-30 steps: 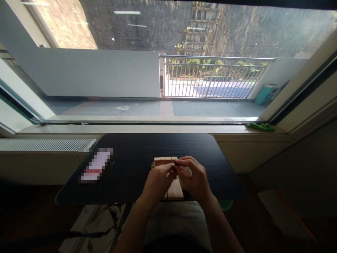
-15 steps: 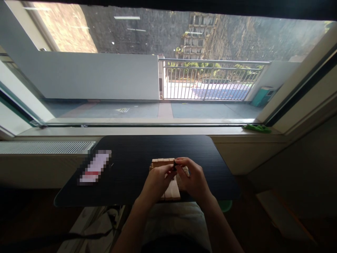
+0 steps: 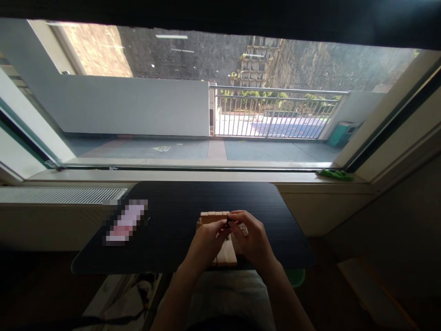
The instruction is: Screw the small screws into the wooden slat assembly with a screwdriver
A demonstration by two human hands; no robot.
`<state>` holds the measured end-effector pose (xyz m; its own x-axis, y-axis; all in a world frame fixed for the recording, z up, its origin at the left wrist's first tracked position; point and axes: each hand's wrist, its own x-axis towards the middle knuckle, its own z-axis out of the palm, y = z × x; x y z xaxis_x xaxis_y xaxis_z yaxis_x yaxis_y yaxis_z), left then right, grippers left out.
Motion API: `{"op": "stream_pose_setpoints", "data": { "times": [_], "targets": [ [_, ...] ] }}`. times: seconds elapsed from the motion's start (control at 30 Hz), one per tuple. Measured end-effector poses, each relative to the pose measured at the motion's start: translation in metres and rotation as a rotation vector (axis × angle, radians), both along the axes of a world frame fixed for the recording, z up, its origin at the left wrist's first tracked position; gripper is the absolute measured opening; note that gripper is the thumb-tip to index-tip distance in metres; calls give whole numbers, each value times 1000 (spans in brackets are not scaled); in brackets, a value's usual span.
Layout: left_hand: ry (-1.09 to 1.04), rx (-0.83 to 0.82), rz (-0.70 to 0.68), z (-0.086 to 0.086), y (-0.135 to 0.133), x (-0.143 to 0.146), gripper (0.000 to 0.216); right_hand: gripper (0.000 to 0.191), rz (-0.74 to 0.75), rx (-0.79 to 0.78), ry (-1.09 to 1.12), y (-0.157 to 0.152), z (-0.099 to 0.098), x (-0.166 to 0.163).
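My left hand [image 3: 206, 241] and my right hand [image 3: 250, 236] meet over a small wooden tray [image 3: 225, 255] of pale wooden blocks [image 3: 212, 215] near the front edge of a black table [image 3: 179, 207]. Both hands have their fingers pinched together around a small dark piece [image 3: 228, 222] held between them, just above the blocks. The hands cover most of the tray. What the dark piece is cannot be made out.
A blurred pink and white flat object [image 3: 126, 221] lies on the table's left part. Behind the table runs a window sill [image 3: 193, 176] with a green cloth [image 3: 333, 174] at its right end. A white radiator grille [image 3: 58, 195] sits at the left.
The view has tipped slightly downward, so the table and hands sit lower in the picture. The hands stay pinched together over the wooden blocks with little movement.
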<state>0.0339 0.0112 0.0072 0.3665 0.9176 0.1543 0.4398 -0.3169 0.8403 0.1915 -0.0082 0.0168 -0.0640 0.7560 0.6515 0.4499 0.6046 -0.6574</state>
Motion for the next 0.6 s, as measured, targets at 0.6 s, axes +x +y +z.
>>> {"op": "stream_pose_setpoints", "data": {
  "times": [0.6],
  "targets": [
    [-18, 17, -10, -2, 0, -4, 22, 21, 43, 6, 44, 1, 0, 0]
  ]
}}
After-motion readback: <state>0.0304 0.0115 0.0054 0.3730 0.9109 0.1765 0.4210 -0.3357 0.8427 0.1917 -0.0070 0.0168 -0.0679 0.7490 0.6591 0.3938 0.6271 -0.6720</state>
